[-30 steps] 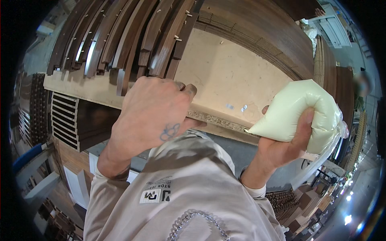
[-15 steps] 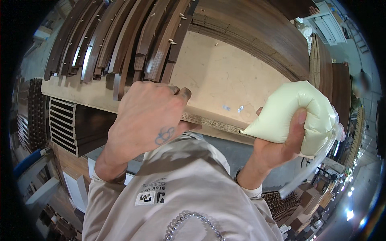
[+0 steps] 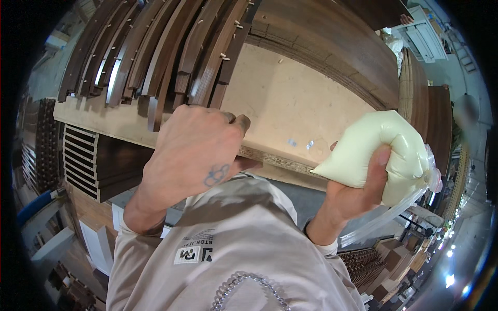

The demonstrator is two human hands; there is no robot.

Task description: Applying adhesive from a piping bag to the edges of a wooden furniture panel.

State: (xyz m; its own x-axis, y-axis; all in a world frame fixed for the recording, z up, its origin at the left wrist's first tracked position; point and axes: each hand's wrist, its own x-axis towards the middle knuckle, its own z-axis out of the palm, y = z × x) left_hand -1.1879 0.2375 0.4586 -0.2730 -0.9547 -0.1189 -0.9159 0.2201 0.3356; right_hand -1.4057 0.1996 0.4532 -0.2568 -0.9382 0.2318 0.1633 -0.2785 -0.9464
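My right hand is wrapped round a plump, pale yellow-green plastic bag filled with a soft substance, its thumb pressing into the side. The pointed tip of the bag is at a raw chipboard edge, and its gathered end trails clear film at the right. Close to the left end of that edge, my left hand is closed, back upward. Its thumb lies along the lower side of the edge and its fingers curl over above; what they hold is mostly hidden.
Several dark brown wooden rails with small dowels lie on the beige worktop at the far left. Stacked dark panels stand at the back. Below the worktop's left side is another panel stack. A hand shows at the far right.
The bag has tilted and shifted slightly, and its loose film tail has swung left and down. My left hand has moved very slightly right, staying closed.
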